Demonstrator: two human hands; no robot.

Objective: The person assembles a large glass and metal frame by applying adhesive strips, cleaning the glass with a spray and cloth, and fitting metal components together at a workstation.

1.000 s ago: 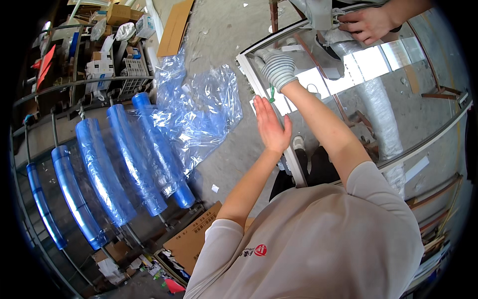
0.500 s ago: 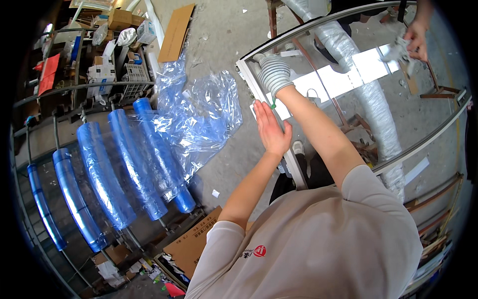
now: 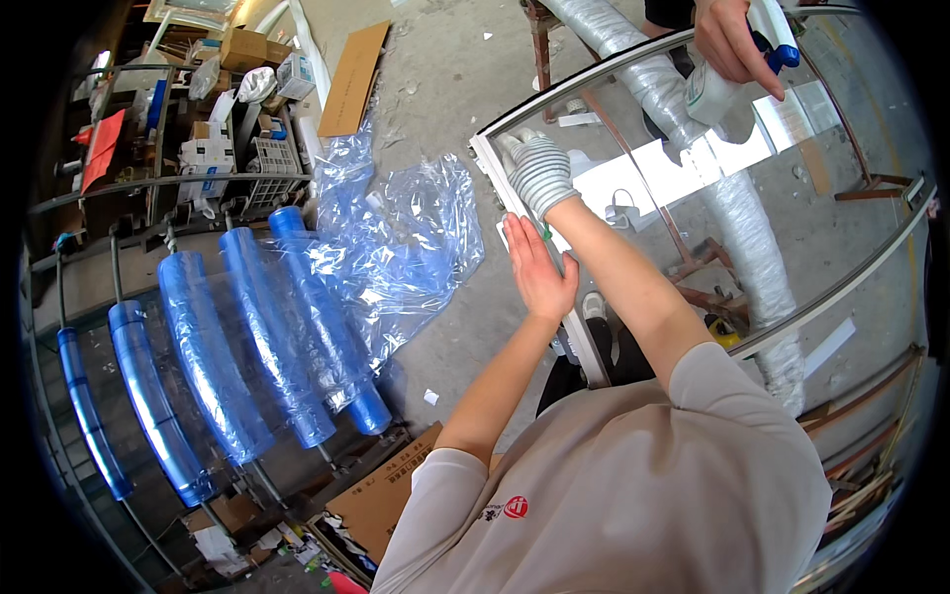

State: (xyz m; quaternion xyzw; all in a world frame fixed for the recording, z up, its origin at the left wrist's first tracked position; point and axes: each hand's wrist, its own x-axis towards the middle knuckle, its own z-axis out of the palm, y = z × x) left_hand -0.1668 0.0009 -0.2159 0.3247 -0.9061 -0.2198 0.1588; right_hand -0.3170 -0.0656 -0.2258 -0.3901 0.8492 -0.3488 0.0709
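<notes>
A large framed glass panel (image 3: 811, 315) with a pale frame lies in front of me, reaching off to the right. My left hand (image 3: 541, 272) is bare and lies along the frame's left edge, fingers stretched out together and thumb apart. Just beyond it, my right hand (image 3: 539, 170), in a grey-white striped glove, rests on the glass by the far left corner. Its fingers reach toward the frame; the tips are hard to make out. At the far side another person's hand (image 3: 734, 45) grips a spray bottle (image 3: 714, 94) with a blue nozzle over the glass.
To the left, several blue plastic film rolls (image 3: 213, 356) hang on a metal rack. Loose clear film (image 3: 416, 233) spreads on the floor beside them. A cardboard sheet (image 3: 353, 79) and cluttered shelves (image 3: 213, 148) stand farther off. Beneath the glass runs a long film-wrapped bundle (image 3: 747, 238).
The other person's hand has moved left over the glass and now holds a spray bottle instead of the crumpled grey rag. My gloved hand has shifted slightly toward me; my left hand stays at the frame.
</notes>
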